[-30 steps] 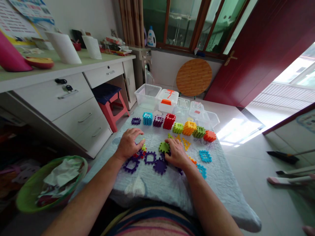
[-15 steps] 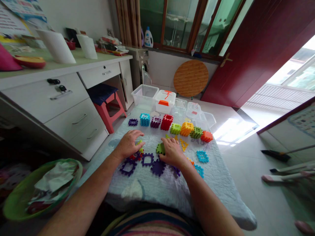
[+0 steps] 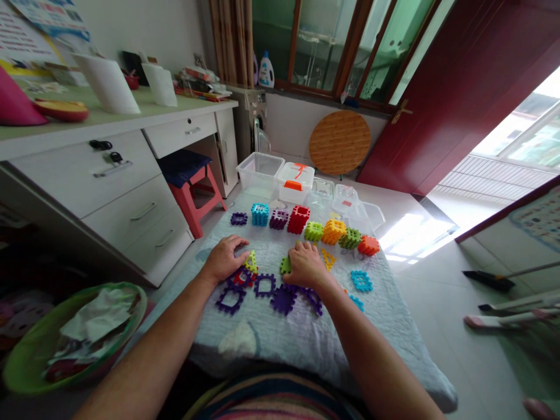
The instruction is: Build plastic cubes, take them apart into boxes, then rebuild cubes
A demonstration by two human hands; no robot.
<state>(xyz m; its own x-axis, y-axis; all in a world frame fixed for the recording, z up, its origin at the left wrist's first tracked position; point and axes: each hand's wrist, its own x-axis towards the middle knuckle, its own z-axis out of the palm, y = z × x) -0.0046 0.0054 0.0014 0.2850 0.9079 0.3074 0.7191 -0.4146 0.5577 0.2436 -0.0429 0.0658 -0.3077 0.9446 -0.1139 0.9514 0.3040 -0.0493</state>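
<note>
Cloth covers the table [image 3: 394, 344]; between the near edge and your pieces there is room, widest toward the near right corner. At the far edge, clear bins [image 3: 259, 184] stand behind a row of block stacks [image 3: 298, 221]. Your left hand [image 3: 224, 259] is moderately open, thumb apart from curved fingers, just beside a yellow-green triangle [image 3: 253, 262]; contact uncertain. Your right hand [image 3: 305, 263] bends over a green piece [image 3: 285, 266] near mid-table, partly covering it; you may or may not be gripping it, cannot tell. A solid purple piece [image 3: 283, 299] lies nearer the near edge. Wall poster [image 3: 20, 35] lettering: too blurred to read.
</note>
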